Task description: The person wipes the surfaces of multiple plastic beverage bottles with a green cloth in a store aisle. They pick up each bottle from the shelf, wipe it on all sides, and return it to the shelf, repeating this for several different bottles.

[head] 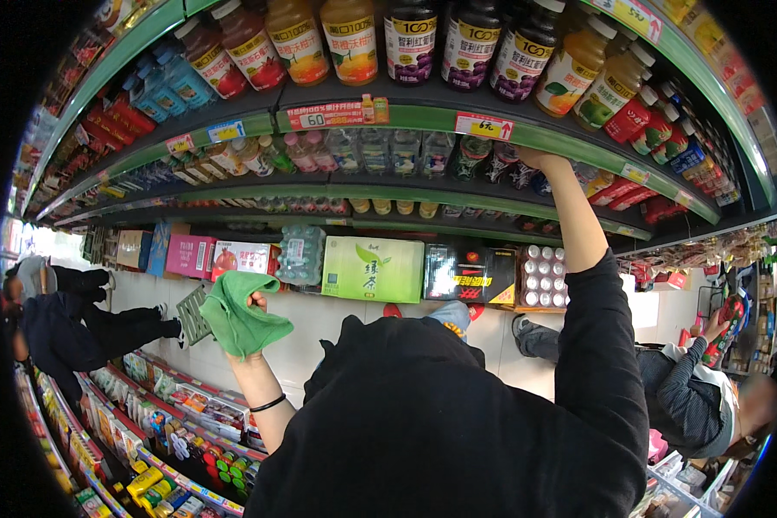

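Note:
My left hand [256,304] is raised over the aisle, its fingers closed on a green cloth [236,314] that drapes over and around it. A black band circles that wrist. My right hand [536,157] reaches in under the green-edged upper shelf [421,118], among plastic drink bottles [472,157] on the shelf below. The shelf edge and the bottles partly hide its fingers, so whether it holds anything does not show. Above it, large bottles of dark grape juice [467,55] and orange juice [570,74] line the upper shelf.
On the floor along the shelf foot stand a green drink carton [372,269], a black carton [469,273], shrink-wrapped bottles [301,254] and a pack of cans [544,276]. A green crate [194,315] lies left. People stand at left and right; goods shelves [188,414] run behind.

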`<state>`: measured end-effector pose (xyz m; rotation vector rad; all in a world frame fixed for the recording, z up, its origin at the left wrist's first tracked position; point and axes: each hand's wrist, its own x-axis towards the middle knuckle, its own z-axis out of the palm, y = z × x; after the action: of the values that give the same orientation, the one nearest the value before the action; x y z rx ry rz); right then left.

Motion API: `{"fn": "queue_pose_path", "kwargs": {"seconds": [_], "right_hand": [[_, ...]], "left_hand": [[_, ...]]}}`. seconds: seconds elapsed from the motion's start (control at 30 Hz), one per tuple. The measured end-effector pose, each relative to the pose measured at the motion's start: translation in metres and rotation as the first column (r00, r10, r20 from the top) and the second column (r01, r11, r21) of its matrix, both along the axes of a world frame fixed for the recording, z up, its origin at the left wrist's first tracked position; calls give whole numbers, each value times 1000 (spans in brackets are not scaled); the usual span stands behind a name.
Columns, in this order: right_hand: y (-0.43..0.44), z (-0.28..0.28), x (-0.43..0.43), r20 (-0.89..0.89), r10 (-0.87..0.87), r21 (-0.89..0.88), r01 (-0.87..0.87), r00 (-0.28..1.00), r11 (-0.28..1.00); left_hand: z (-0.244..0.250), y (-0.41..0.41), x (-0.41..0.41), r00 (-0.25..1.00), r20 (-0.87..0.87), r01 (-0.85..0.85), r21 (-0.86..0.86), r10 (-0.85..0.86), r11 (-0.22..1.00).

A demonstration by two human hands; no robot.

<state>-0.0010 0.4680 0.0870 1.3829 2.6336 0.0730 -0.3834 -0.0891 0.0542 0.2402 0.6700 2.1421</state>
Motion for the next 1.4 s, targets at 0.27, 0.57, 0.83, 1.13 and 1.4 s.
{"fn": "queue_pose_path", "kwargs": {"seconds": [0.27, 0.57, 0.83, 1.13, 1.4], "right_hand": [[0, -25, -9, -140, -172, -22, 170, 975, 985], [-32, -7, -23, 26, -97, 215, 89, 995, 973], [-33, -33, -63, -184, 65, 17, -63, 981, 998], [-81, -54, -51, -429, 208, 244, -109, 879, 964], [-200, 49, -13, -725, 207, 210, -75, 656, 975]], "left_hand": [[37, 23, 21, 983, -181, -45, -134, 21, 990], [40, 29, 31, 945, -325, 27, -56, -44, 998], [58, 27, 56, 986, -127, 92, -116, -107, 989], [45, 14, 62, 920, -391, -13, -25, 2, 1000], [61, 15, 65, 831, -540, 93, -102, -134, 990]]}}
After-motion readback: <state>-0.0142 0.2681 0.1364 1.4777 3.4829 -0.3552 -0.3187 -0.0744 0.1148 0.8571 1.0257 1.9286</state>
